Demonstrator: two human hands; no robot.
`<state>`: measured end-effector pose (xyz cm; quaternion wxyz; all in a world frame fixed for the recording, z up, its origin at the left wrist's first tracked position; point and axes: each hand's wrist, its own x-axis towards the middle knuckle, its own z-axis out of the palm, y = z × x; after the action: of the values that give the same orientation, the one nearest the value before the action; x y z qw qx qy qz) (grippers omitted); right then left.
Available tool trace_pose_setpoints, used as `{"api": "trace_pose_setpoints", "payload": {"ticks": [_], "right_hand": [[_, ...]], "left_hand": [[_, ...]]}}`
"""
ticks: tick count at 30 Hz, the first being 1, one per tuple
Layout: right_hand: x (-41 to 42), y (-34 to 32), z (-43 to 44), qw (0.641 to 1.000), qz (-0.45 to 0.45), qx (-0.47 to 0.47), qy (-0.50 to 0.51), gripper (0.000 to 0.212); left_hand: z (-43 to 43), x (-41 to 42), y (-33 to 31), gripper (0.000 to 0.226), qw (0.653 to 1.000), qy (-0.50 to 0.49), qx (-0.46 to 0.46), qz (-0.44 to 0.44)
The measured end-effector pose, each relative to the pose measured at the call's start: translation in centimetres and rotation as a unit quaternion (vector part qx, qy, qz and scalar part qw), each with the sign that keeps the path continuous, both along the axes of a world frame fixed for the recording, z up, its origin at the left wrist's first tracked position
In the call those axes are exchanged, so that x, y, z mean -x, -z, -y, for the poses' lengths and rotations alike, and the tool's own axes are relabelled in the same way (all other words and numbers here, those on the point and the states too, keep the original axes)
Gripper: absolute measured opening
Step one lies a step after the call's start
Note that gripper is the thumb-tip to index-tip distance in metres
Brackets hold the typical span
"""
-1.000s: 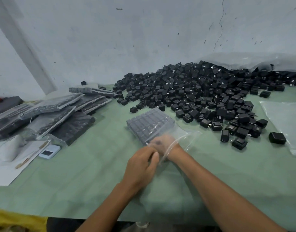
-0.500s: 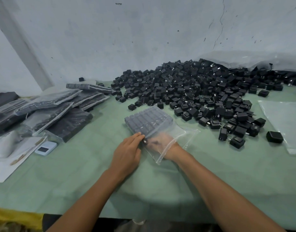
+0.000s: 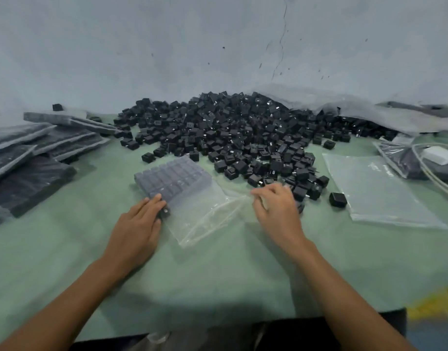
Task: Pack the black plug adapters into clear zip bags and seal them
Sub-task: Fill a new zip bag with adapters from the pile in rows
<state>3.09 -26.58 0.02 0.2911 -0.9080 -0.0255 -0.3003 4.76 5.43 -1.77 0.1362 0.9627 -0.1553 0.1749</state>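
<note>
Your left hand (image 3: 139, 224) lies flat, fingers straight, pressing the near-left edge of the clear plastic zip bag (image 3: 205, 214). Your right hand (image 3: 276, 209) curls at its mouth, and the view does not show whether it pinches. Black cube-shaped plug adapters (image 3: 173, 177) fill the bag's far half in rows, and the mouth looks unsealed. Filled bags (image 3: 40, 150) are stacked at the left, and a large loose pile (image 3: 230, 127) waits beyond.

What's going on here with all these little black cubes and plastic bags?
A person is filling a clear zip bag on the green table. Its far half holds rows of black plug adapters; the near half is empty and looks unsealed. The left hand lies flat, fingers against the nearest row. The right hand hovers at the bag's right edge, beside the loose pile. Filled bags are stacked on the left.
</note>
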Motion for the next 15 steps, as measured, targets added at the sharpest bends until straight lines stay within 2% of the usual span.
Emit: {"api": "trace_pose_setpoints", "payload": {"ticks": [1,3,5,6,11,13,15], "right_hand": [[-0.6,-0.6,1.6,0.998,0.000,0.018,0.064,0.024],[-1.6,-1.1,4.0,0.983,-0.063,0.086,0.147,0.031],[-1.9,-0.7,5.1,0.960,-0.155,0.155,0.172,0.041],[-1.9,-0.1,5.2,0.955,-0.171,0.173,0.172,0.043],[-1.9,1.8,4.4,0.969,-0.102,0.160,0.157,0.035],[-1.9,2.3,4.5,0.982,-0.056,0.118,0.137,0.030],[-1.6,2.5,4.6,0.994,-0.011,0.038,0.103,0.031]], "left_hand": [[0.0,0.0,0.0,0.050,1.000,0.003,0.002,-0.007],[0.1,0.0,0.0,0.051,1.000,0.004,0.010,-0.019],[0.0,0.0,0.1,0.051,1.000,0.001,0.012,-0.023],[0.0,0.1,0.1,0.051,1.000,0.000,0.012,-0.026],[-0.2,-0.1,0.2,0.051,0.999,0.008,0.012,-0.030],[-0.2,-0.1,0.3,0.051,0.999,0.010,0.011,-0.029],[-0.2,-0.1,0.3,0.051,0.999,0.014,0.013,-0.031]]}}
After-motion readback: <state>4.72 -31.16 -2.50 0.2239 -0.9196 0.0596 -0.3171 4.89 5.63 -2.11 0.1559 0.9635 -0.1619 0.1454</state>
